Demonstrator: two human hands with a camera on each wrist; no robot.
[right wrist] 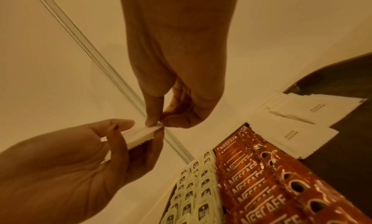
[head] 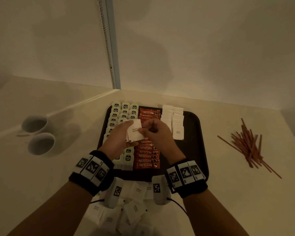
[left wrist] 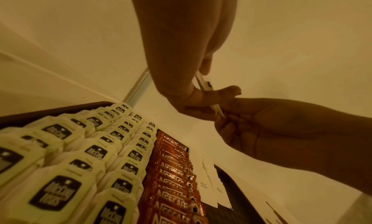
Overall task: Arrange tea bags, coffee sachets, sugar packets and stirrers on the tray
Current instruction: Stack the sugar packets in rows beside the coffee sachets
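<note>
**Holding a sugar stack over the tray**

Holding a small stack of sugar packets (head: 134,132) above the middle of the tray (head: 197,133), the left hand (head: 119,138) is gripping it with fingers curled round one side, the top packet reading "WHITE SUGAR". The right hand (head: 157,132) is pinching the stack's near edge between thumb and fingertips; in the right wrist view that pinch is sitting on the serrated corner of the stack.

Tea bags (head: 124,109) are lying in three columns along the tray's left side. Coffee sachets (head: 146,156) are running in one overlapping red column down the tray's centre, just right of the tea bags. Two columns of laid sugar (head: 172,118) are sitting right of the sachets, at the tray's far part; the rest of that side is showing bare dark tray.

Loose sugar (head: 134,208) is lying in a heap on the surface at the tray's near edge, under the wrists. Stirrers (head: 249,147) are lying scattered on the surface, well right of the tray. Two cups (head: 38,133) are standing on the surface, well left of the tray.
</note>
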